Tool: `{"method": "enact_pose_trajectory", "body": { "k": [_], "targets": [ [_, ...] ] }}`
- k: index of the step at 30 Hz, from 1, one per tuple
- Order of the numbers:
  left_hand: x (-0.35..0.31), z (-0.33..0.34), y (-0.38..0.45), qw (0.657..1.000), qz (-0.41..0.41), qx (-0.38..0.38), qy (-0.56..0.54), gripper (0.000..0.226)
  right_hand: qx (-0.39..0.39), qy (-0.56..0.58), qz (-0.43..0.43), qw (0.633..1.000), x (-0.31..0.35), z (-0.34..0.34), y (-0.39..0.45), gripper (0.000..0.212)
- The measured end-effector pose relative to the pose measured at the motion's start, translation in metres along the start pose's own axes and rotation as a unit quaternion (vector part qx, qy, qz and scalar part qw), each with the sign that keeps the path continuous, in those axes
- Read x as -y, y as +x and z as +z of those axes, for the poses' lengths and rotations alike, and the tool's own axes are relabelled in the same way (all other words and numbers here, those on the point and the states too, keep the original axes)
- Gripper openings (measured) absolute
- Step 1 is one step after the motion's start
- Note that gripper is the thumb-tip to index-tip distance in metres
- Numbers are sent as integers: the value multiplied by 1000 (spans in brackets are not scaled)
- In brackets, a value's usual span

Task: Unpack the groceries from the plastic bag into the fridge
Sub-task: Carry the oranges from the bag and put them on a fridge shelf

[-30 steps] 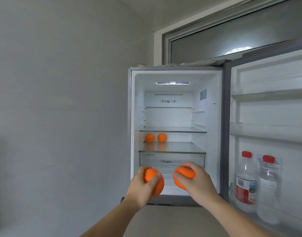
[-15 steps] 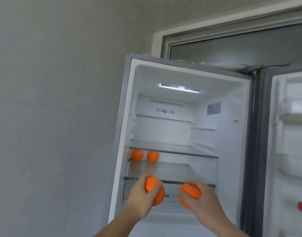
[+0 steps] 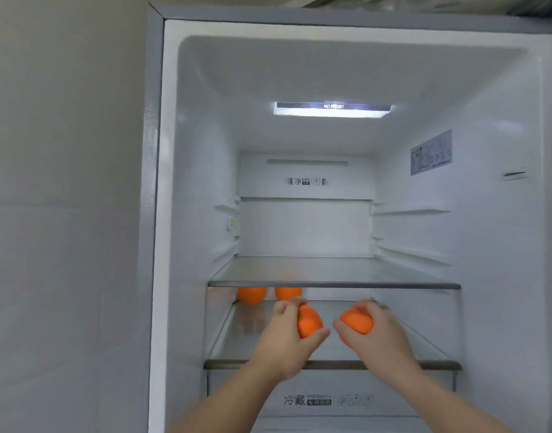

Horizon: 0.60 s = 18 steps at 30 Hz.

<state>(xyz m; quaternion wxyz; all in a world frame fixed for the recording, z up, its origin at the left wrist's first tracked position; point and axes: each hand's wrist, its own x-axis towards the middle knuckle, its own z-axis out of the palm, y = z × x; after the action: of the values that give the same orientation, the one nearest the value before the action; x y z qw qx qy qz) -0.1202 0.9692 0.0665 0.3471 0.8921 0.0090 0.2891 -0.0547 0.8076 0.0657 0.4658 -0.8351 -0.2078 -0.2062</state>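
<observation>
The fridge (image 3: 171,214) stands open in front of me, lit inside. My left hand (image 3: 284,339) grips an orange (image 3: 309,323) and my right hand (image 3: 374,335) grips another orange (image 3: 356,321). Both hands are inside the compartment, just above the lower glass shelf (image 3: 331,365). Two more oranges (image 3: 252,295) (image 3: 287,292) sit at the back left of that shelf, their tops hidden by the upper glass shelf (image 3: 334,284). The plastic bag is not in view.
A plain grey wall (image 3: 65,214) runs along the fridge's left side. The upper shelf carries nothing. A drawer front with printed labels (image 3: 327,400) sits below the lower shelf. Shelf rails line both inner side walls.
I have come closer to the fridge. Both hands have carried their oranges forward, from in front of the drawer to over the lower shelf. The door with bottles has left the view.
</observation>
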Motion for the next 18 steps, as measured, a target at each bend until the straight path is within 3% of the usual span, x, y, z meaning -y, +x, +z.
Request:
{"method": "enact_pose_trajectory", "body": {
  "k": [7, 12, 15, 18],
  "targets": [
    [2, 59, 87, 997, -54, 36, 39, 59, 56, -6, 25, 998, -55, 20, 92, 44],
    [12, 82, 123, 994, -57, 61, 76, 29, 120, -51, 52, 990, -86, 31, 125, 33],
    [20, 92, 142, 988, -63, 97, 106, 28, 123, -146, 43, 981, -84, 32, 137, 36],
    [27, 98, 161, 970, -80, 171, 152, 28, 189, -206, 53, 959, -75, 37, 150, 34]
  ]
}}
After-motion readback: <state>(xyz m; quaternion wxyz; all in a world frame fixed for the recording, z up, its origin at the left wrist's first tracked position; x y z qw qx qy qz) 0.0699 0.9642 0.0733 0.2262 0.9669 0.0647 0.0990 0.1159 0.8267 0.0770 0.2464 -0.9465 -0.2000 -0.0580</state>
